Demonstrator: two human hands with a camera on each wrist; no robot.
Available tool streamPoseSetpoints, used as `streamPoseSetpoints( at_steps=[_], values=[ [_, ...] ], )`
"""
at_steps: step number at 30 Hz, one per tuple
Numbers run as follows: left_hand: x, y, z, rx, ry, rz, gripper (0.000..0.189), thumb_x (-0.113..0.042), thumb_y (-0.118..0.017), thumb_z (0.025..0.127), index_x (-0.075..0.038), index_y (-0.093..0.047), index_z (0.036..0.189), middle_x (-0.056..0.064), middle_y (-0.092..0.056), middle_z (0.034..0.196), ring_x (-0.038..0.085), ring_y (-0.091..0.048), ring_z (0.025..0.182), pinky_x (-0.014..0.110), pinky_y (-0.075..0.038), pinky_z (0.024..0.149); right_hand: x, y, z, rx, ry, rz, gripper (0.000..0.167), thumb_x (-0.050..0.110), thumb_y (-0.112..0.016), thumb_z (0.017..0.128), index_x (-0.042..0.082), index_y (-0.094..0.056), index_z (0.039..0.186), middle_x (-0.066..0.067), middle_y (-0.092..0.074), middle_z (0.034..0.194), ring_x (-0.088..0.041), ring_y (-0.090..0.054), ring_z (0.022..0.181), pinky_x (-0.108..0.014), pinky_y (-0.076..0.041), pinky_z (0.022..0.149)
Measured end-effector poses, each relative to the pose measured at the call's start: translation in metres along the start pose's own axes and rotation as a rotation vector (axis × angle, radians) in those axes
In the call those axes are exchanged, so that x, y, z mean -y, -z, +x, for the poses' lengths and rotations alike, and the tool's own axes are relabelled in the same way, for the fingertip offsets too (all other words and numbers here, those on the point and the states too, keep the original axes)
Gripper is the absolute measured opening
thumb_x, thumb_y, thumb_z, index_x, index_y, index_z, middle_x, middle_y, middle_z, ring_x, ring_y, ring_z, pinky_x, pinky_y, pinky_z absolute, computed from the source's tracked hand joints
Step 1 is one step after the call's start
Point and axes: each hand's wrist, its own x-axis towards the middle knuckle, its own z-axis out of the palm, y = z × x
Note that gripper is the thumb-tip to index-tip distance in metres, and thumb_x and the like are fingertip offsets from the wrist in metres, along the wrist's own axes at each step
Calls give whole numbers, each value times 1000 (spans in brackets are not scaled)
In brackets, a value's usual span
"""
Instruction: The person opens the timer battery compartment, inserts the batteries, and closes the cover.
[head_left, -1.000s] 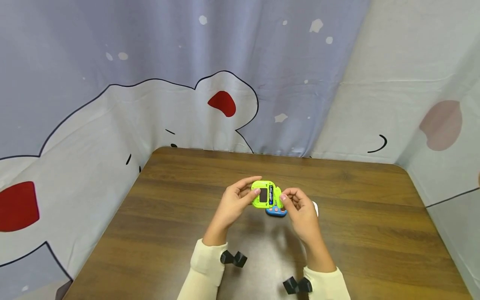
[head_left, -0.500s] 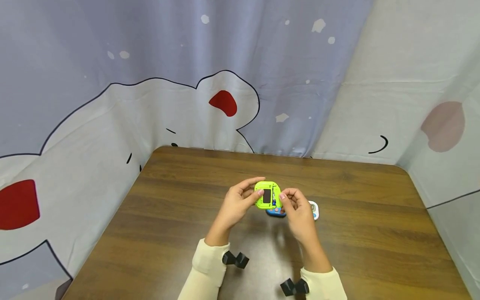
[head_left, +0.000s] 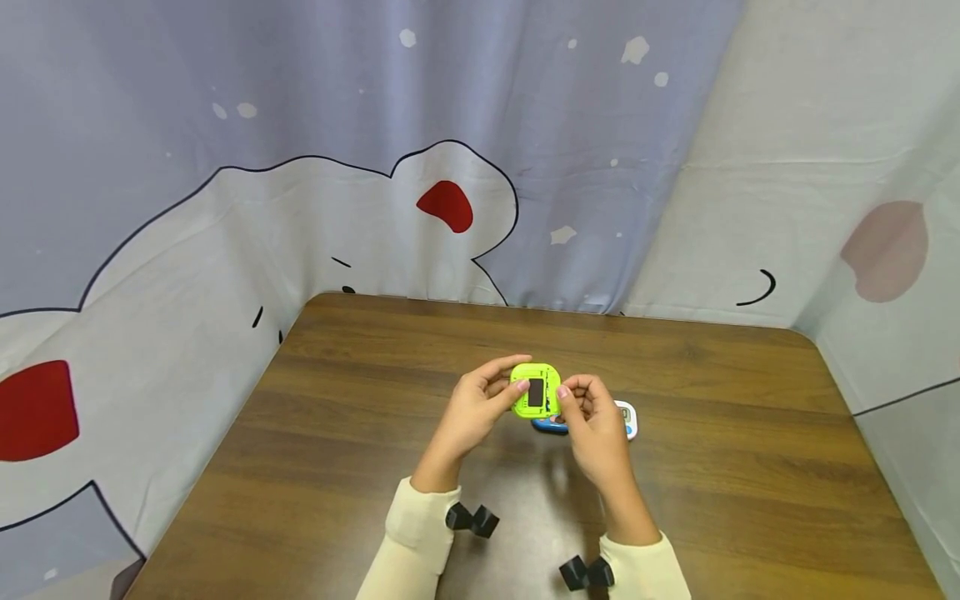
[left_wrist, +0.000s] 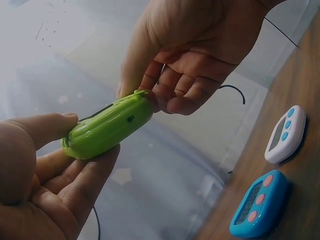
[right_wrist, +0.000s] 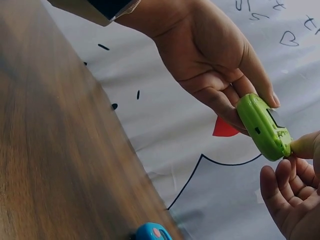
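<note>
A bright green digital timer (head_left: 534, 371) is held above the table, its back with a dark rectangular patch toward me. My left hand (head_left: 467, 417) grips its left side, thumb on the back and fingers beneath. With thumb and fingertips, my right hand (head_left: 597, 429) pinches the small green battery cover (right_wrist: 283, 139) at the timer's right edge, over the battery slot. Whether the cover sits flush cannot be made out. In the left wrist view, a blue timer (left_wrist: 272, 197) with pink buttons and a white timer (left_wrist: 295, 132) with blue buttons lie on the table.
The wooden table (head_left: 337, 400) stretches to both sides of the hands. A patterned curtain (head_left: 360, 217) hangs behind it and along its sides. The blue and white timers lie just beyond and under the hands.
The right hand has brought the battery cover leftward over the slot, where the battery showed plainly a second ago. The green timer has shifted slightly right; more of the white timer shows.
</note>
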Motion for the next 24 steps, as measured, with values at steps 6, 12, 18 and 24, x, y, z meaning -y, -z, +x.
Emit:
streamPoseSetpoints(
  at_steps=[6, 12, 18, 24],
  values=[
    [0, -2, 1, 6, 1, -7, 36, -10, -62, 96, -3, -59, 131, 15, -68, 108, 16, -66, 89, 29, -54, 70, 1, 1, 0, -38, 39, -113, 12, 15, -62, 97, 4, -58, 99, -11, -62, 84, -30, -63, 72, -25, -53, 61],
    [0, -3, 1, 6, -2, -15, 37, -10, -62, 96, -1, -58, 132, 16, -68, 108, 16, -66, 89, 31, -55, 71, 3, 1, -1, -93, 138, -307, 11, 18, -63, 96, 8, -58, 91, -3, -62, 79, -15, -59, 70, -25, -49, 61],
    [2, -3, 1, 12, 9, -18, 38, -11, -62, 97, -1, -57, 133, 17, -68, 110, 16, -66, 90, 27, -55, 70, 1, 2, -2, -74, 238, -428, 12, 17, -61, 97, 10, -54, 91, 0, -55, 75, -13, -52, 66, -27, -44, 58],
    [2, -2, 0, 5, 13, 0, 38, -10, -63, 96, -2, -58, 133, 15, -69, 108, 17, -67, 91, 27, -55, 70, -7, 5, 0, -16, 413, -536, 11, 11, -58, 98, 9, -49, 90, 3, -46, 73, -12, -45, 64, -27, -39, 54]
  ],
)
